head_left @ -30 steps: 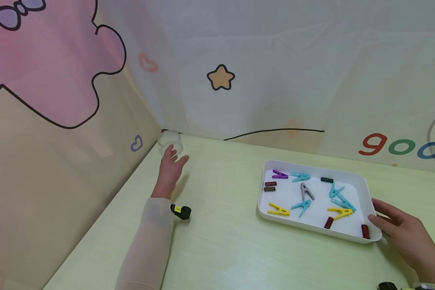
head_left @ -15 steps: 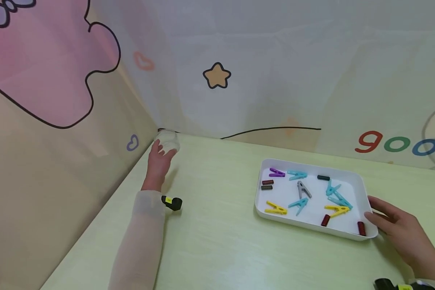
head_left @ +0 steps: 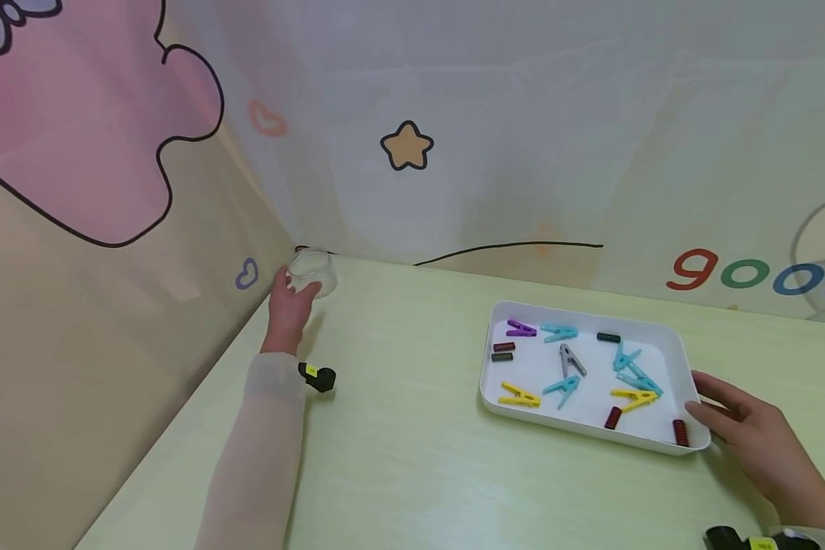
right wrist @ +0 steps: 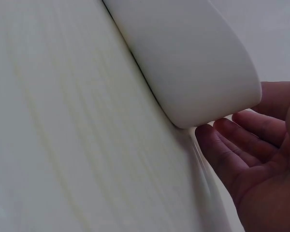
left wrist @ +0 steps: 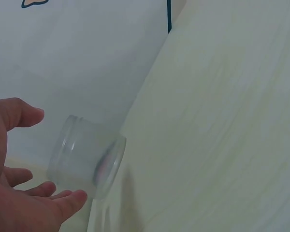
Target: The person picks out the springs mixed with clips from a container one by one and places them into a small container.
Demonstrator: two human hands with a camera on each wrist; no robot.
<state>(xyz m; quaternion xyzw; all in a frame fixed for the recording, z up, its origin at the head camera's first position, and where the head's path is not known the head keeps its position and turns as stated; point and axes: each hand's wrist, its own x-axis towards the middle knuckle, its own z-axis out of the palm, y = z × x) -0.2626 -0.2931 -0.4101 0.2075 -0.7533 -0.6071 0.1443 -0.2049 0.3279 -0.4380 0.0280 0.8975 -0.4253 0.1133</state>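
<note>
My left hand (head_left: 289, 317) reaches to a clear round jar (head_left: 318, 269) in the far left corner of the table. In the left wrist view its thumb and fingers spread about the jar (left wrist: 79, 154), with a gap between thumb and wall. At the right, my right hand (head_left: 749, 435) touches the end of a white tray (head_left: 532, 359), its fingertips against the outer wall. Inside the tray lie purple (head_left: 521, 329), blue (head_left: 561, 388), grey (head_left: 571, 360) and yellow clothespins (head_left: 520, 396), and several small coil springs (head_left: 613, 418).
The pale green tabletop (head_left: 399, 428) stretches between the hands. A printed cloth wall (head_left: 509, 153) rises along the back, and another (head_left: 110, 328) runs along the left edge, close to the left arm. Each wrist wears a black camera (head_left: 319, 378).
My left hand has moved left and slightly forward, from in front of the jar to its left side, fingers around it. The right hand stays at the tray; the head view has shifted slightly.
</note>
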